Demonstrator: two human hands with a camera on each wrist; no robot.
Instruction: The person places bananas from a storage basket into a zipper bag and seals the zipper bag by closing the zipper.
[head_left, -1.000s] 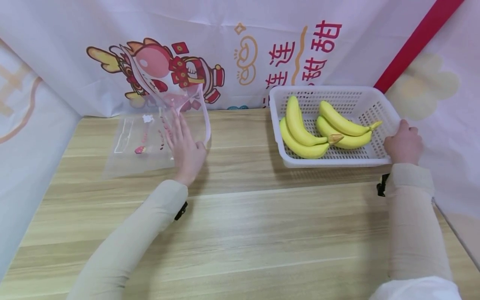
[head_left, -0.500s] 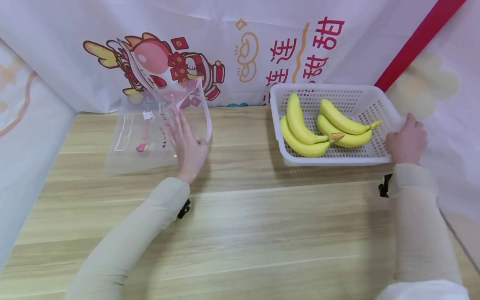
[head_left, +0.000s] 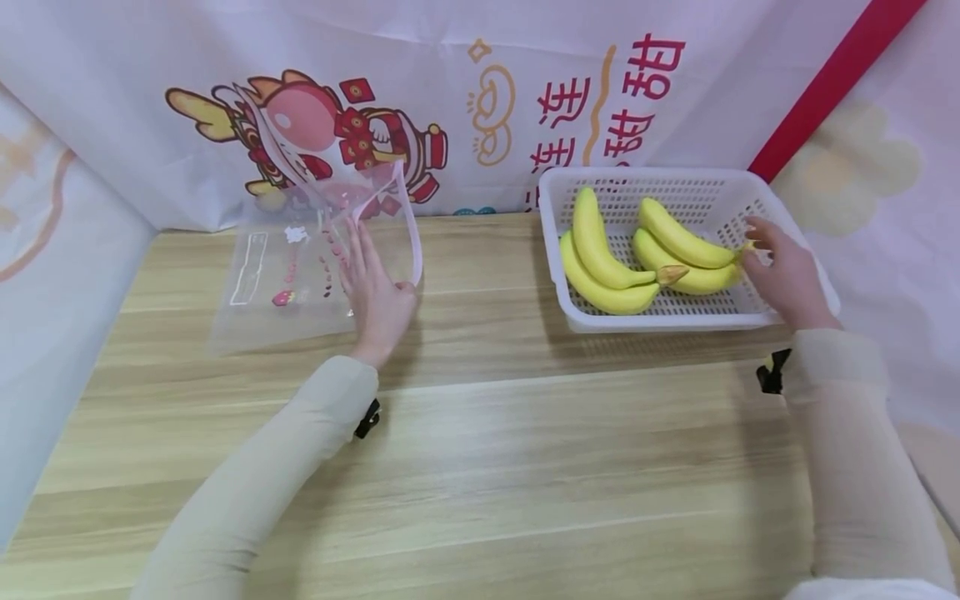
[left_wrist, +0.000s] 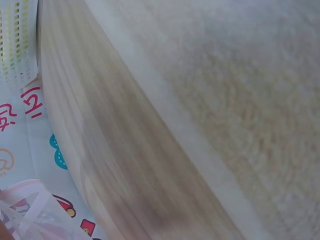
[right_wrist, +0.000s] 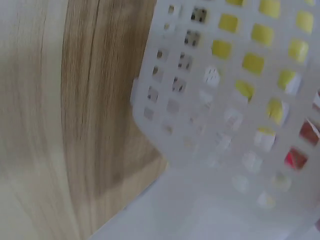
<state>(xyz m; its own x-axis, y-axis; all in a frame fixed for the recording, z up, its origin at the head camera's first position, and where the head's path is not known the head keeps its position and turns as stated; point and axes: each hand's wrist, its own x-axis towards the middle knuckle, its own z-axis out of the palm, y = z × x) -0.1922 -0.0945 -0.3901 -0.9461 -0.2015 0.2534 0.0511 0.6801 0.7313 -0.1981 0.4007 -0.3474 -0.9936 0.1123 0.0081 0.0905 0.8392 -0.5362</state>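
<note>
My left hand (head_left: 378,308) rests with straight fingers on a clear printed zip bag (head_left: 255,317), near its pink-edged mouth, which gapes upward. A corner of that bag (left_wrist: 37,215) shows in the left wrist view. On the right, a white plastic basket (head_left: 573,321) holds two pairs of yellow bananas. Over the basket's right rim reaches my right hand (head_left: 787,279), its fingers and thumb bent and apart around the stem end of the right pair of bananas (head_left: 693,250). The left pair of bananas (head_left: 600,267) lies beside it, stem pointing right.
A wooden table (head_left: 465,467) carries everything. Behind it hangs a white printed cloth (head_left: 465,108) with a red ribbon (head_left: 832,92) at right. In the right wrist view, the basket's perforated wall (right_wrist: 200,100) fills much of the frame, yellow showing through.
My right hand has let go of the basket's right rim and moved left over it to the right bananas' stem. The left hand stays on the bag, and the basket keeps its place.
</note>
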